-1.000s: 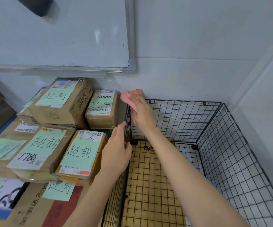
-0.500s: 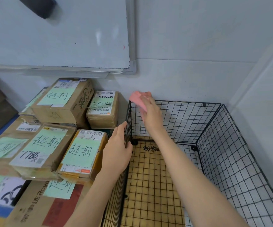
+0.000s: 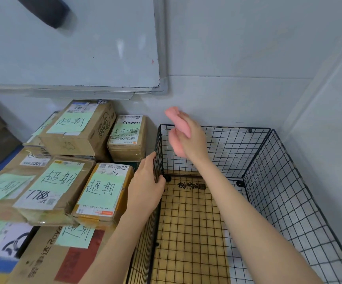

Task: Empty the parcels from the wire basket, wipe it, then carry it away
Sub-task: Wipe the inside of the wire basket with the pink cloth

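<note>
A black wire basket stands in the room's corner with no parcels inside; a yellow patterned sheet shows under its mesh floor. My left hand grips the basket's left wall near its far corner. My right hand holds a pink cloth just above the far-left corner of the rim. Several brown parcels with green notes are stacked to the left of the basket.
White walls close in behind and to the right of the basket. A whiteboard hangs above the parcels. A large printed carton lies under the stack at the lower left.
My right hand with the pink cloth has shifted rightward along the far rim and lifted slightly off the corner. My left hand keeps its hold on the left wall.
</note>
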A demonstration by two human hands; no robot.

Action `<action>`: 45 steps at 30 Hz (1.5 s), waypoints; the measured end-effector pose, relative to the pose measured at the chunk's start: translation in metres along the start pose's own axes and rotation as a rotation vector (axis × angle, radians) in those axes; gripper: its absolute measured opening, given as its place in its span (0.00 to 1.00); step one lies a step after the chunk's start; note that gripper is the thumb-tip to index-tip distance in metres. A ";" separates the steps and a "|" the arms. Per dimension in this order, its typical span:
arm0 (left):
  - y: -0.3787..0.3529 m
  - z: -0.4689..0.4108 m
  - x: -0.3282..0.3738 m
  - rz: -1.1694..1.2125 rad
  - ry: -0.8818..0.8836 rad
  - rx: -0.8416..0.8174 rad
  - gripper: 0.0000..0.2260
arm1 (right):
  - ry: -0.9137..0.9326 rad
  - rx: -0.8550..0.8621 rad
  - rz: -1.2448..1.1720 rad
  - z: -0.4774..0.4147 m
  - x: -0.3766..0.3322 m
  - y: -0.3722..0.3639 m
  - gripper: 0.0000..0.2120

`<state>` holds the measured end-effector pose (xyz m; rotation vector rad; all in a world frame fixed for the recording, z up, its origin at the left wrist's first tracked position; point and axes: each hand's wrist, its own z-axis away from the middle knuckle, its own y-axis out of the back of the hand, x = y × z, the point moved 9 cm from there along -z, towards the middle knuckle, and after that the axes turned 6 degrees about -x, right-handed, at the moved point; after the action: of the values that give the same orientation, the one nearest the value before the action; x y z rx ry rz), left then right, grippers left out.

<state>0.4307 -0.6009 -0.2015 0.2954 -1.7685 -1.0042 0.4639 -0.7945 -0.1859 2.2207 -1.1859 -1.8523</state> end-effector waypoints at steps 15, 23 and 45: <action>-0.002 -0.001 0.003 -0.036 -0.003 0.006 0.30 | 0.025 0.105 0.217 0.018 0.021 0.026 0.30; 0.000 0.002 0.000 0.049 0.003 -0.021 0.28 | 0.016 0.100 0.460 0.022 0.063 0.087 0.27; 0.001 0.001 0.000 0.040 -0.002 -0.011 0.28 | 0.029 0.190 0.474 0.034 0.087 0.118 0.29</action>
<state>0.4303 -0.5997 -0.2004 0.2511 -1.7635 -0.9863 0.3734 -0.9106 -0.2143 1.8124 -1.7571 -1.5670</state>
